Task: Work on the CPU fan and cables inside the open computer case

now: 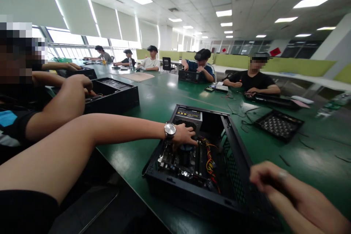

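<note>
A black computer case (189,190) lies on the green table with its side open upward. Inside sit a power supply (189,114), a motherboard with a round cooler (186,150), and red, yellow and black cables (210,161). Reaching in from the left, my left hand (185,134) has its fingers spread over the motherboard beside the power supply; a silver watch (170,130) is on the wrist. My right hand (276,181) is outside the case by its right wall. Its fingers are curled together and blurred, and whatever may be in them is hidden.
To the left, a co-worker's arm (65,98) reaches into another black case (117,98). Across the table, people work at more cases. A black perforated panel (279,124), thin cables (245,126) and a clear plastic bottle (334,104) lie to the right.
</note>
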Motion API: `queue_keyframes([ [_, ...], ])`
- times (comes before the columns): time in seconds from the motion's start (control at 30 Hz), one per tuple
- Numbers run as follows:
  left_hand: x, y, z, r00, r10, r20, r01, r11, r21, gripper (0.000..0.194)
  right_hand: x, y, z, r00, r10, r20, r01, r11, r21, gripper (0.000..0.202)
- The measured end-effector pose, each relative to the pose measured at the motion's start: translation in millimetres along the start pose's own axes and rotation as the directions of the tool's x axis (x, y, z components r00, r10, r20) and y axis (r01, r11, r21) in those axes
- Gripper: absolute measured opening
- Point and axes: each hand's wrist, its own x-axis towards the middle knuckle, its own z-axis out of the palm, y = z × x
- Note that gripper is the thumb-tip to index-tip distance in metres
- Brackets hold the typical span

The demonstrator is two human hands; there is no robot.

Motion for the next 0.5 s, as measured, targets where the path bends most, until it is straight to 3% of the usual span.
queue_keyframes([
  [0.03,-0.9,-2.8,-1.6,1.000,0.001,0.002,-0.001,1.000,-0.003,0.080,16.2,-15.2,7.3,0.979,-0.083,0.186,0.102,0.990,-0.093,0.015],
  [0.1,-4.9,-8.9,-5.5,1.000,-0.010,0.026,0.010,1.000,-0.006,0.082,46.8,-35.9,27.7,0.874,-0.163,0.458,0.292,0.930,-0.225,0.008],
  [0.17,-12.5,-15.5,-10.5,1.000,-0.015,0.025,0.015,1.000,0.006,0.084,73.3,-41.0,52.7,0.777,-0.142,0.613,0.413,0.850,-0.327,0.017],
  [0.23,-22.5,-21.2,-16.7,1.000,-0.004,-0.016,0.004,0.999,0.045,0.086,96.0,-33.7,78.7,0.718,-0.082,0.691,0.465,0.795,-0.389,0.023],
  [0.37,-40.5,-24.8,-30.4,0.992,0.081,-0.094,-0.069,0.989,0.130,0.092,132.1,-6.5,125.1,0.720,-0.041,0.693,0.443,0.796,-0.413,0.022],
  [0.5,-53.5,-22.8,-43.9,0.992,0.048,-0.115,-0.032,0.990,0.134,0.084,151.8,15.5,156.9,0.796,-0.107,0.596,0.400,0.831,-0.385,0.016],
])
